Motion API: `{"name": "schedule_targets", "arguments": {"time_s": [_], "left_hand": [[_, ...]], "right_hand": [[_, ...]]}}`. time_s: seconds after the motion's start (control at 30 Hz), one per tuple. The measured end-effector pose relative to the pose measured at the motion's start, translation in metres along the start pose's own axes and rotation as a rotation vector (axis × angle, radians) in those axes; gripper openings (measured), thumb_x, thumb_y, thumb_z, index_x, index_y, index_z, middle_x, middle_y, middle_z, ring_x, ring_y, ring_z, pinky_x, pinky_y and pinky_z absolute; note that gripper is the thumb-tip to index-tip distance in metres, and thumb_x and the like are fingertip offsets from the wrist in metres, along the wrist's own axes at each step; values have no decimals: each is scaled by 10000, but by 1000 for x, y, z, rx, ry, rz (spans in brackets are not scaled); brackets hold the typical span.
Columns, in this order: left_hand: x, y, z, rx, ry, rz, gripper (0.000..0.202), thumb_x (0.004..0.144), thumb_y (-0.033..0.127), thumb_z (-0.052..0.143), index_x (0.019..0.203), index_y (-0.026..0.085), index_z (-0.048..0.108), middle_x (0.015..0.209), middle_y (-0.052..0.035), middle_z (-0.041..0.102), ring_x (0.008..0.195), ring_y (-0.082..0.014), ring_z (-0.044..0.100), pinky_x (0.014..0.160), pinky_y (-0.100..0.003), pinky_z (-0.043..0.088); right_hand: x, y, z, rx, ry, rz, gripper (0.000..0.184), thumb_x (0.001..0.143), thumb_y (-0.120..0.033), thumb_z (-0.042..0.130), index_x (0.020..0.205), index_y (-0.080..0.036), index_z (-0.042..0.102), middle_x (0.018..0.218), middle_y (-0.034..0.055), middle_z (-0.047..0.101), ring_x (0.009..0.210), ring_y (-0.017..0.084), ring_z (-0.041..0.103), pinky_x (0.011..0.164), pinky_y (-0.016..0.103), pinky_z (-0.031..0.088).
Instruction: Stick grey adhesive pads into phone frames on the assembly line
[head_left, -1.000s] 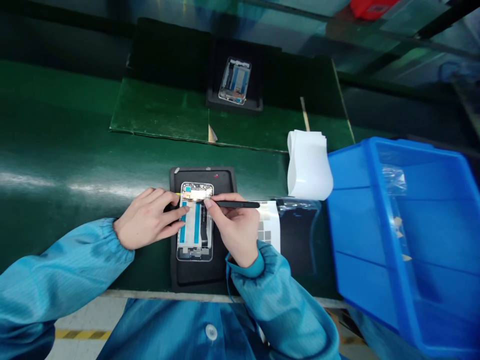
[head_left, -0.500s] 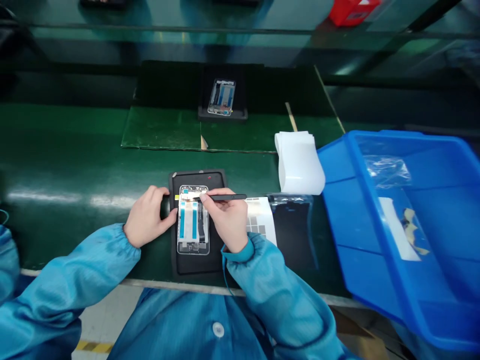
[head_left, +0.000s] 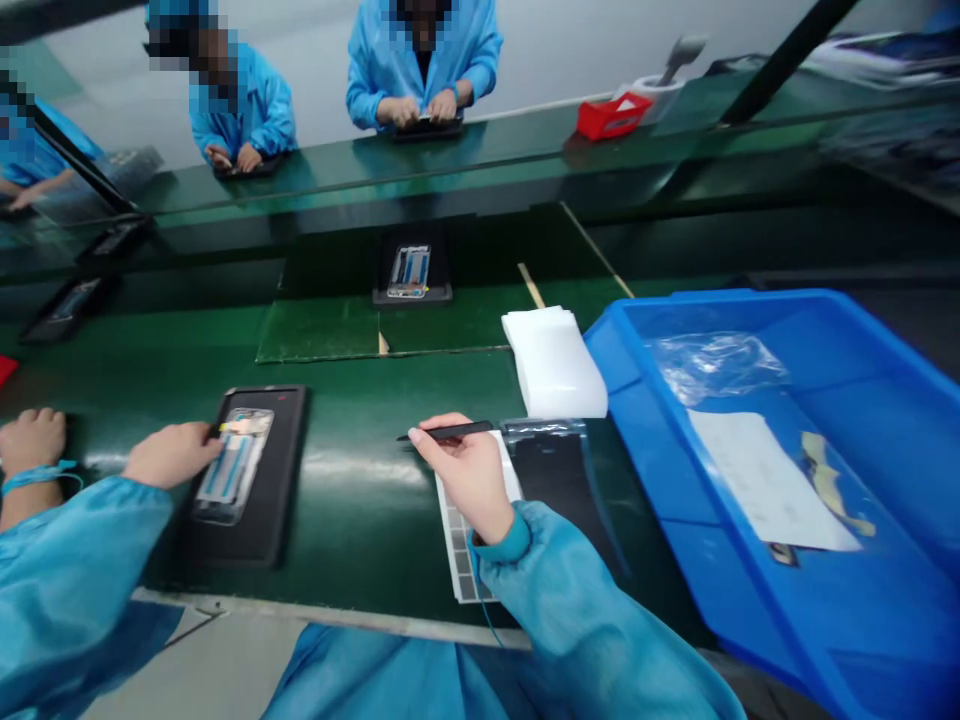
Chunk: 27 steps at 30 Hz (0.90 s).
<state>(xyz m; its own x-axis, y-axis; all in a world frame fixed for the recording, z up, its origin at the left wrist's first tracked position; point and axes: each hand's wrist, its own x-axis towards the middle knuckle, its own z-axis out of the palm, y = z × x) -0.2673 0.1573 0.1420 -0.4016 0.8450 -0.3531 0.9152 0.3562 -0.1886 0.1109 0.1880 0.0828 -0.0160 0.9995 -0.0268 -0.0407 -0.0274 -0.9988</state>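
My left hand (head_left: 169, 456) grips the left side of a black tray (head_left: 266, 500), its fingertips partly hidden at the tray's edge. On that tray lies an opened phone body (head_left: 234, 468) with blue strips along its inside. My right hand (head_left: 474, 480) is closed around black tweezers (head_left: 454, 431), their tip pointing left above the green bench. Beneath the right hand lies a white sheet with grey squares (head_left: 465, 560), and a dark plastic sleeve (head_left: 551, 470) is to its right.
A blue bin (head_left: 645, 450) holding clear film and paper stands at the right. White sheets (head_left: 559, 365) lie beside it. Another black tray (head_left: 382, 290) with a phone body sits at the back. A co-worker's hand (head_left: 34, 440) is at far left; other people work across the bench.
My left hand has moved left with the tray and phone body on it. The tweezers have come away from the phone. The view has tilted up, bringing co-workers into sight.
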Motion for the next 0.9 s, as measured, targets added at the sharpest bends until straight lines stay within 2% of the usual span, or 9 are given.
{"name": "schedule_targets", "arguments": {"time_s": [0.1,0.17,0.23,0.43,0.5,0.57,0.63,0.73,0.9], "left_hand": [[16,-28,-29,114,172,-119,356,837,486,496,650,183,487,650,-52,614,748,-298,652,686,-367,469],[28,-8,-48,48,256,-122,303,838,453,506,702,181,509,714,-86,642,772,-336,653,695,-421,474],[48,40,-60,-78,271,-39,235,837,407,525,820,181,589,856,-123,685,846,-353,659,721,-433,478],[133,232,-64,-348,305,116,368,971,463,464,1083,175,664,1086,-122,696,1072,-256,635,886,-322,488],[150,273,-65,-413,318,101,395,989,474,482,1134,146,646,1161,-124,661,1085,-240,623,937,-370,492],[156,295,-70,-461,327,63,385,986,463,528,1153,131,628,1186,-115,635,1074,-230,618,953,-429,502],[157,300,-78,-498,328,26,368,973,444,573,1150,125,621,1173,-106,628,1064,-227,617,946,-450,515],[151,284,-95,-540,322,23,348,978,406,574,1150,106,613,1140,-115,630,1042,-226,622,934,-440,524],[138,211,-118,-630,194,240,387,1067,295,380,1296,10,506,1031,-112,653,837,-123,620,798,-290,560]], "right_hand": [[7,8,-5,36,-12,6,279,752,-420,783,816,-169,681,737,59,713,665,209,699,624,308,575],[9,12,-4,34,-12,-9,268,762,-414,771,823,-167,684,741,59,712,659,204,691,623,306,567],[9,15,-2,9,-7,-30,250,774,-402,756,826,-167,689,738,54,709,642,193,676,618,301,556],[6,21,-1,-77,0,-103,170,781,-346,725,796,-180,695,668,26,691,571,168,626,560,274,510],[4,23,-2,-72,-1,-115,156,788,-338,719,802,-184,698,683,29,702,583,171,638,577,278,521],[3,24,-2,-70,10,-126,156,794,-339,721,808,-185,701,697,32,707,595,173,645,590,283,527],[4,23,-2,-63,28,-135,155,797,-337,726,814,-185,705,709,34,710,605,174,648,598,286,528],[5,13,-3,4,54,-147,146,781,-323,741,807,-184,704,729,36,715,627,173,654,605,284,531],[-1,-24,-28,169,160,-159,142,776,-311,761,822,-196,694,779,26,712,692,172,676,655,291,561]]}}
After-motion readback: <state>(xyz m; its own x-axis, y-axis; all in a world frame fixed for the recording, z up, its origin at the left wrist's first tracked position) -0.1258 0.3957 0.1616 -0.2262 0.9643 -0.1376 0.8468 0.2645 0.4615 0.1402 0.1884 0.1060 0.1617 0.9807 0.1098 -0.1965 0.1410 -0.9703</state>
